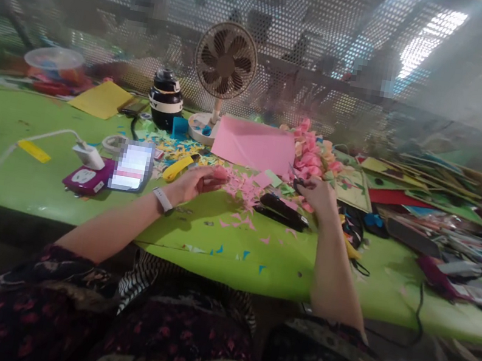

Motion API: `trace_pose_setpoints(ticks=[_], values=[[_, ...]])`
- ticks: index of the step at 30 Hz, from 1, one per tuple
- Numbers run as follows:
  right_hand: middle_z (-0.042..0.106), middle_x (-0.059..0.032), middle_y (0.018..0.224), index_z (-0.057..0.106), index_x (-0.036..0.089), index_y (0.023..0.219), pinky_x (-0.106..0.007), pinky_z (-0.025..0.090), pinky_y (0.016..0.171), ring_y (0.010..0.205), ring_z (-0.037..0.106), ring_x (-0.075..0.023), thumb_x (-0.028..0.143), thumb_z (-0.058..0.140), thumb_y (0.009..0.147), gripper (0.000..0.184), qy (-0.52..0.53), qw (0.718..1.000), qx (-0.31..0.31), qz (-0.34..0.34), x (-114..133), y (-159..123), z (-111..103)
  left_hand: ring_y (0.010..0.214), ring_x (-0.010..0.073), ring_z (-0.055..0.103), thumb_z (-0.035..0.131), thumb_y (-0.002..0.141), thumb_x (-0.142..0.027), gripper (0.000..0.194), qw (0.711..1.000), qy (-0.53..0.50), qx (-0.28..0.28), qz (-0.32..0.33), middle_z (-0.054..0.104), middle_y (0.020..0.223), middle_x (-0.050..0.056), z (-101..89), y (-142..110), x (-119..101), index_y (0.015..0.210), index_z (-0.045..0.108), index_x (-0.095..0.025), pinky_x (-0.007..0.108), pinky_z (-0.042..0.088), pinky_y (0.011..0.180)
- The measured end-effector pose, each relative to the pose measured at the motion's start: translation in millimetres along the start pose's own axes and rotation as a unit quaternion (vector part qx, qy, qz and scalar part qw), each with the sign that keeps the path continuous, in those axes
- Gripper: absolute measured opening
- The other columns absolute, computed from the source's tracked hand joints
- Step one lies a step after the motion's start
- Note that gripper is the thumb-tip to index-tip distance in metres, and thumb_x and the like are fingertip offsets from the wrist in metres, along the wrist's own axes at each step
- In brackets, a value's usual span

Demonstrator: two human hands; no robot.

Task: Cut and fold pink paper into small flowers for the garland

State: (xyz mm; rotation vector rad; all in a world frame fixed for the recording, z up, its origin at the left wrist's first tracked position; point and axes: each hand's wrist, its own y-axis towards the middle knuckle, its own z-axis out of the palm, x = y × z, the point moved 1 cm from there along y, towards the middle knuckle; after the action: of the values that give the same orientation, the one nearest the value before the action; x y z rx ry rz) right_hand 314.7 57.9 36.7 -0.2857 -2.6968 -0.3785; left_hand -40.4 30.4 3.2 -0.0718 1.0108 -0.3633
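My left hand [196,185], with a pale band on its wrist, pinches a small pink paper piece [220,173] over a heap of pink paper scraps [242,187]. My right hand [316,193] is closed on small dark-handled scissors [298,183], whose thin blades point up and away. The scissors are apart from the pink piece. Between the hands lies a black stapler [284,212]. Behind them rests a pink paper sheet [256,146], beside a pile of cut pink paper pieces [312,155].
A fan [226,64] and a black-and-white jug [165,100] stand at the back. Left of my left hand are a yellow tool [177,168], a lit phone [131,167] and a purple power strip [88,178] with a charger. Stacked coloured papers [434,188] fill the right side.
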Motion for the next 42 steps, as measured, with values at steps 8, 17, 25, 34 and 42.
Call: trace_pose_setpoints(ticks=[8, 17, 25, 34, 42], values=[[0.075, -0.0111, 0.087, 0.076, 0.02, 0.085, -0.031, 0.044, 0.067, 0.083, 0.068, -0.0264, 0.046, 0.069, 0.08, 0.027, -0.075, 0.996, 0.014, 0.04, -12, 5, -2, 0.074, 0.0097, 0.071, 0.069, 0.079, 0.0, 0.017, 0.998, 0.029, 0.036, 0.044, 0.079, 0.089, 0.003, 2.9, -2, -1, 0.088, 0.074, -0.014, 0.022, 0.058, 0.081], [0.072, -0.0164, 0.088, 0.073, 0.016, 0.076, -0.036, 0.049, 0.072, 0.088, 0.068, -0.0298, 0.05, 0.07, 0.081, 0.034, -0.137, 0.986, 0.037, 0.093, -21, 8, 4, 0.092, 0.0122, 0.073, 0.064, 0.079, 0.004, 0.047, 0.995, 0.056, 0.016, 0.086, 0.078, 0.09, 0.002, -0.1, 0, -2, 0.121, 0.063, -0.018, 0.022, 0.052, 0.084], [0.07, -0.0146, 0.08, 0.068, 0.018, 0.069, -0.044, 0.05, 0.08, 0.093, 0.068, -0.0344, 0.034, 0.074, 0.08, 0.02, -0.005, 0.997, -0.03, 0.075, 2, -2, -13, 0.078, 0.0098, 0.072, 0.078, 0.068, -0.004, 0.032, 0.994, 0.049, 0.002, 0.101, 0.077, 0.086, -0.001, -1.5, 2, 5, 0.097, 0.069, -0.016, 0.023, 0.055, 0.082], [0.07, -0.0049, 0.08, 0.069, 0.019, 0.086, -0.032, 0.056, 0.063, 0.067, 0.065, -0.0165, 0.056, 0.066, 0.087, 0.036, 0.352, 0.88, 0.254, -0.196, 120, -102, 41, 0.087, 0.0122, 0.073, 0.086, 0.065, -0.013, 0.025, 0.99, 0.036, 0.036, 0.128, 0.079, 0.089, 0.0, 18.7, -15, 22, 0.087, 0.073, -0.018, 0.027, 0.053, 0.094], [0.069, -0.0033, 0.078, 0.066, 0.019, 0.086, -0.028, 0.054, 0.062, 0.064, 0.062, -0.0129, 0.053, 0.061, 0.09, 0.034, 0.382, 0.866, 0.258, -0.194, 113, -98, 30, 0.075, 0.0115, 0.071, 0.087, 0.066, -0.01, 0.027, 0.995, 0.095, 0.032, 0.025, 0.077, 0.079, 0.0, 11.2, -17, 5, 0.088, 0.073, -0.016, 0.026, 0.056, 0.082]])
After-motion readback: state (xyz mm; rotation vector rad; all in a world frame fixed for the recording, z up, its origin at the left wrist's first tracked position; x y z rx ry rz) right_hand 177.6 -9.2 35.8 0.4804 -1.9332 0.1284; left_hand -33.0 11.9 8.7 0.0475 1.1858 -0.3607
